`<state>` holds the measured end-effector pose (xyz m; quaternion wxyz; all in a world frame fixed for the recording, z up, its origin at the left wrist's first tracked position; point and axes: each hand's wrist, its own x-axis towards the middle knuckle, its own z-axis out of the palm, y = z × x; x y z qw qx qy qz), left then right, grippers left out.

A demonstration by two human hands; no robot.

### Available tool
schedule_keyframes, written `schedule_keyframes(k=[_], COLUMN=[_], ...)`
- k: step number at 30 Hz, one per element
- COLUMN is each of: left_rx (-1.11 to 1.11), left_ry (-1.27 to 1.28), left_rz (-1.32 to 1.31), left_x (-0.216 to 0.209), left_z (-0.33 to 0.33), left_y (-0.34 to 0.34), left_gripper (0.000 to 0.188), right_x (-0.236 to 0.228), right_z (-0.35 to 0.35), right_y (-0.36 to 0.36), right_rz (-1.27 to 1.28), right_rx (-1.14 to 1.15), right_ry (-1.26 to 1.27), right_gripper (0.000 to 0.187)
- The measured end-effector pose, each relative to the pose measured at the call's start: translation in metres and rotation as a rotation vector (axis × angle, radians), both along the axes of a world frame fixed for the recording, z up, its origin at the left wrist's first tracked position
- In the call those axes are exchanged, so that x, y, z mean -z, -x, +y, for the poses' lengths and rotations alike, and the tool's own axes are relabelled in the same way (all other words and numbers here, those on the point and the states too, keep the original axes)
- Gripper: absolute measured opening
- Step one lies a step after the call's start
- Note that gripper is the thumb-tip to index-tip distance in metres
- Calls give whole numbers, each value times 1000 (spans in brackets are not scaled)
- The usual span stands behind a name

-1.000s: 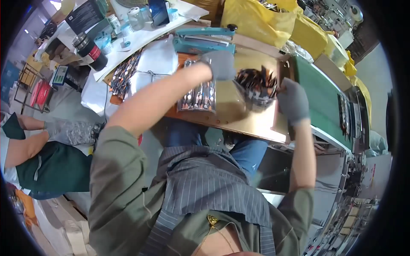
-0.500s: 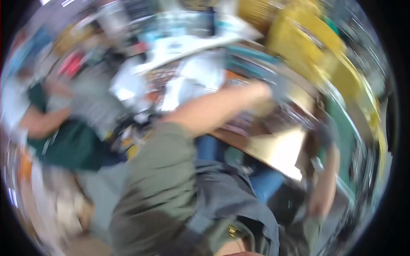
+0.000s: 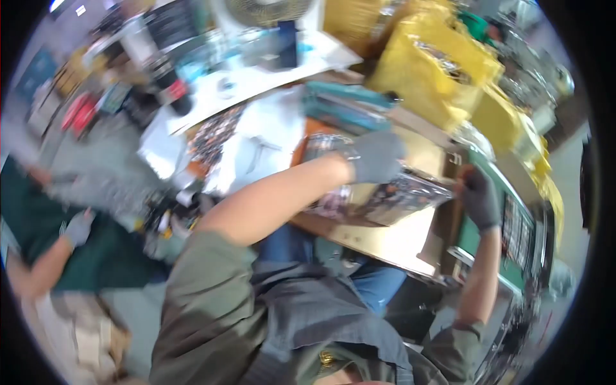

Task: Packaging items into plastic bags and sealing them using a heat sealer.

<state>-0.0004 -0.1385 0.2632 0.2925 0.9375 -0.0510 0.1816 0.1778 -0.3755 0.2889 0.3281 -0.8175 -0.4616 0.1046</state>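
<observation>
Both of my hands wear grey gloves and are raised over the workbench. My left hand (image 3: 378, 157), its back toward me, closes at the upper left edge of a clear plastic bag (image 3: 407, 197) holding small dark pieces; its fingertips are partly hidden. At the bag's right corner, my right hand (image 3: 480, 197) has its fingers curled in on the plastic. The bag spans the space between both hands, tilted above a tan board (image 3: 391, 239) that shines in the light. Left of my left wrist, other bagged dark pieces (image 3: 327, 146) lie on the bench.
Large yellow sacks (image 3: 417, 77) stand at the back right. A green tray (image 3: 471, 234) is beside my right forearm. Beyond the bench, a white shelf (image 3: 256, 80) carries a dark phone (image 3: 287, 43) and a fan (image 3: 266, 9). A co-worker's gloved hand (image 3: 80, 228) is at the left.
My whole view has shifted and become sharper. My left hand has come slightly nearer to me, and the bag shows more plainly between my hands. The co-worker at the left has changed posture.
</observation>
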Motion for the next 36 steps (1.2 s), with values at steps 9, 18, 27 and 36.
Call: schedule_keyframes(k=[9,18,27,36], left_rx=[-39,-238,-519,-496], left_ry=[714,968,1197,1228], left_rz=[154,132,323,443], left_x=[-94,104,164,182], left_z=[-12,54,150,164], left_y=[38,2,-57,-63], left_gripper=[32,52,51,46], right_x=[-19,90,56,153], right_z=[54,184,283,274], right_y=[69,-19,-45,-88], right_rz=[-519,-728,-428,-444], right_rx=[-247,-135,235,381], right_ry=[-205,-81,-225,109], right_gripper=[19,29,34,21])
